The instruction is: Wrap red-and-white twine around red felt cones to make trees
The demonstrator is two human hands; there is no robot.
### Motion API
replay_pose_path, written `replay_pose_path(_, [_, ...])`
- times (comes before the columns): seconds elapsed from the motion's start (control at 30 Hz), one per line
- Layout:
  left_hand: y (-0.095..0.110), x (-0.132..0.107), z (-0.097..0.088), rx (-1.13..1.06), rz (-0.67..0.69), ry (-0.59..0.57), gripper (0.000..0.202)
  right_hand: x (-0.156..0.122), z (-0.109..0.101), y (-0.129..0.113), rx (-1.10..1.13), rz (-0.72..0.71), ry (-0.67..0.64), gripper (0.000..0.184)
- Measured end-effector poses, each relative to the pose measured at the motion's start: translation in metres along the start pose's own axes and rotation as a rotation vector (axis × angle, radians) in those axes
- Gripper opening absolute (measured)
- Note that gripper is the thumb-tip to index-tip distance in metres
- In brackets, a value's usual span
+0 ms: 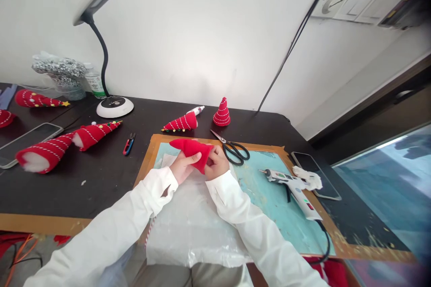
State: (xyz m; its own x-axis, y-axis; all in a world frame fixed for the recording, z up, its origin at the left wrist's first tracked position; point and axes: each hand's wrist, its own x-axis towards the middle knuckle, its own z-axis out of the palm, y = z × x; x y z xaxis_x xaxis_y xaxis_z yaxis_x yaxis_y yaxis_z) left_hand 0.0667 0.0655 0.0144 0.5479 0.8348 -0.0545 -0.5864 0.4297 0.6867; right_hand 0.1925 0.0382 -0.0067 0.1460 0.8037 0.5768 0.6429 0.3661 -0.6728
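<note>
A plain red felt cone (192, 150) is held in front of me, its tip pointing left and its wide end to the right. My left hand (184, 164) is closed around its middle, thumb laid across the felt. At the wide end, the fingers of my right hand (216, 162) grip the rim; some fingertips are hidden by the felt. Beneath both hands lies a white plastic sheet (195, 224) on a light blue mat (259, 197). Black-handled scissors (232, 147) lie just beyond my right hand.
A hot glue gun (296, 188) lies on the mat's right, near a phone (318, 175). Behind are a finished red cone (221, 114), a decorated cone (182, 123) and a white tube (195, 110). Thread snips (129, 144), stuffed cones (47, 154) and a lamp (115, 106) stand left.
</note>
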Motion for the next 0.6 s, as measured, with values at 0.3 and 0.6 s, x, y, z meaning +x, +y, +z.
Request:
replay_pose_path(0.3, [0.011,0.008,-0.005,0.021,0.193,0.271,0.042,-0.001,-0.009,-0.019,-0.335,-0.234,0.184,0.024])
replay_pose_path(0.6, [0.013,0.002,0.003,0.030,0.165,0.110,0.059,-0.006,-0.001,-0.013,-0.481,-0.247,-0.144,0.028])
